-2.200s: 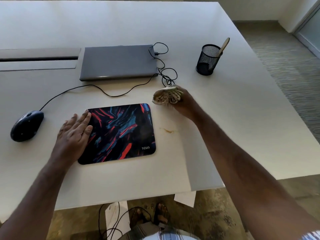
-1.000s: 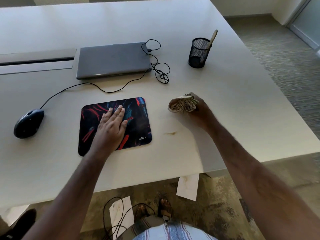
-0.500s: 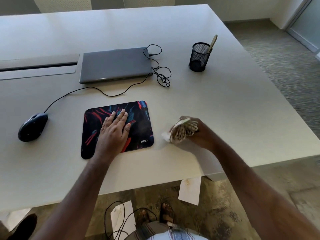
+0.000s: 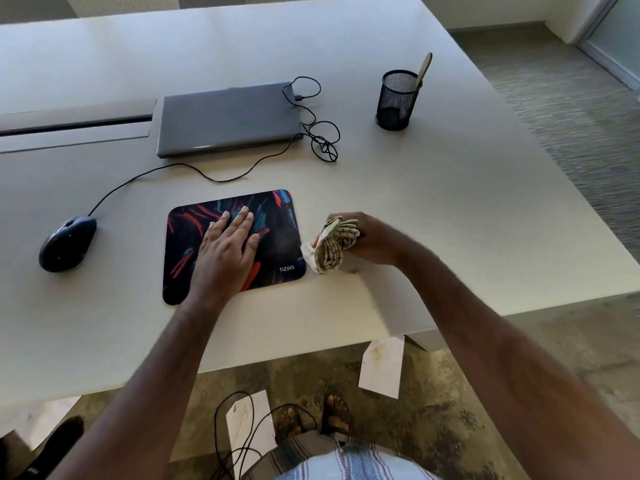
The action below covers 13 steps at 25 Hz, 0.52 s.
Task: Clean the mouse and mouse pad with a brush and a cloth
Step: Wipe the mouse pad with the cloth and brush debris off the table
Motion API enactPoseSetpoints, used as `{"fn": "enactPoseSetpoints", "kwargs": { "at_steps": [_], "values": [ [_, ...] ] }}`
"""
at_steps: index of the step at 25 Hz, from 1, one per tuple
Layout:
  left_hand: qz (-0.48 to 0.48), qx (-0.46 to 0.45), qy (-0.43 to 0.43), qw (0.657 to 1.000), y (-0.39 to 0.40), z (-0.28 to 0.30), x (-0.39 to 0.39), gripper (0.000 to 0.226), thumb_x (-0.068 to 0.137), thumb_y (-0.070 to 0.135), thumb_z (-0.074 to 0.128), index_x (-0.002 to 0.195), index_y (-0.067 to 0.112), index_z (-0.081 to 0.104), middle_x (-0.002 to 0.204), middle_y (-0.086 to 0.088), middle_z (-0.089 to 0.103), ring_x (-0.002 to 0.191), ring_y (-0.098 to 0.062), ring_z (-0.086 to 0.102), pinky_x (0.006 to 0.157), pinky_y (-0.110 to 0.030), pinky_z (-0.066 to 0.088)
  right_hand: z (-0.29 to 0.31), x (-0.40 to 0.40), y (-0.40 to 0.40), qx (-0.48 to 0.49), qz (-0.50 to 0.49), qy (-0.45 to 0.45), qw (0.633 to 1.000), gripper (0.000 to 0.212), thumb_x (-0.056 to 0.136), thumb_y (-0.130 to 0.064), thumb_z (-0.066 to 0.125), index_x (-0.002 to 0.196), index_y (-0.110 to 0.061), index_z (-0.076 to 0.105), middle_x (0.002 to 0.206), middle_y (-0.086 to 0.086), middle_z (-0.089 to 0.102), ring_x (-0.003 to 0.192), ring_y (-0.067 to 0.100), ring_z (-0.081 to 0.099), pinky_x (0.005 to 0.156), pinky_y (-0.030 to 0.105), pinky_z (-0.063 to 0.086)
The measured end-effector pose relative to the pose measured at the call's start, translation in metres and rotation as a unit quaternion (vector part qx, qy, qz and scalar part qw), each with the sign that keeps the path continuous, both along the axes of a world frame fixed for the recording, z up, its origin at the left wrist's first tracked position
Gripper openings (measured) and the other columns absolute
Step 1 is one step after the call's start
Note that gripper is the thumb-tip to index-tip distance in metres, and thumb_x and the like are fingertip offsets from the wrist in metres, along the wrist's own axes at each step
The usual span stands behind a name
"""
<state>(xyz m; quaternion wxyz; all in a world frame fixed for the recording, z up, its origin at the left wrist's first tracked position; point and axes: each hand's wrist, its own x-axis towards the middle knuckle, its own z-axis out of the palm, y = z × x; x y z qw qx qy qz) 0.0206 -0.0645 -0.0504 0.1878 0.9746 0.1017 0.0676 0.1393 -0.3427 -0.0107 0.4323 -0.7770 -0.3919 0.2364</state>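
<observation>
A left hand [image 4: 227, 252] lies flat, fingers straight, pinning the pad [image 4: 277, 237] to the table [image 4: 450, 202]. The right hand [image 4: 363, 242] grips a bunched cloth [image 4: 330, 249] just beside the pad's right edge, poised to wipe leftward. The mouse [image 4: 65, 242] sits well left of the pad.

left hand [image 4: 227, 252] flat on mouse pad [image 4: 277, 237], right hand [image 4: 367, 240] gripping bunched cloth [image 4: 330, 249] beside it
</observation>
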Motion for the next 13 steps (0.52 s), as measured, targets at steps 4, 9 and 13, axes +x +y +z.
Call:
{"fn": "enactPoseSetpoints", "kwargs": {
  "at_steps": [4,9,13],
  "values": [
    [-0.001,0.004,0.001,1.0,0.0,0.0,0.001,0.056,0.109,0.046,0.035,0.158,0.02,0.035,0.166,0.005,0.029,0.157,-0.017,0.013,0.128,-0.042,0.011,0.002,-0.024,-0.016,-0.008,0.007,0.062,0.998,0.024,0.089,0.018,0.062,0.096,-0.004,0.069,0.09,0.008,0.069,0.085,0.019,0.065,0.077,0.037,0.054],
    [-0.006,0.005,0.001,1.0,0.001,-0.001,0.0,0.056,0.109,0.045,0.036,0.159,0.02,0.034,0.167,0.005,0.028,0.157,-0.018,0.014,0.127,-0.044,0.011,0.002,-0.048,-0.05,-0.018,-0.014,0.092,0.995,0.029,0.092,0.019,0.055,0.093,-0.006,0.07,0.091,0.01,0.07,0.088,0.029,0.067,0.081,0.044,0.056],
    [-0.005,0.006,0.003,1.0,0.001,0.0,-0.001,0.056,0.109,0.046,0.035,0.159,0.021,0.033,0.166,0.005,0.029,0.157,-0.019,0.015,0.126,-0.045,0.012,-0.003,-0.065,-0.085,-0.038,-0.03,0.098,0.994,0.015,0.097,0.004,0.06,0.105,0.003,0.072,0.104,0.018,0.074,0.104,0.04,0.069,0.095,0.061,0.054]
  ]
}}
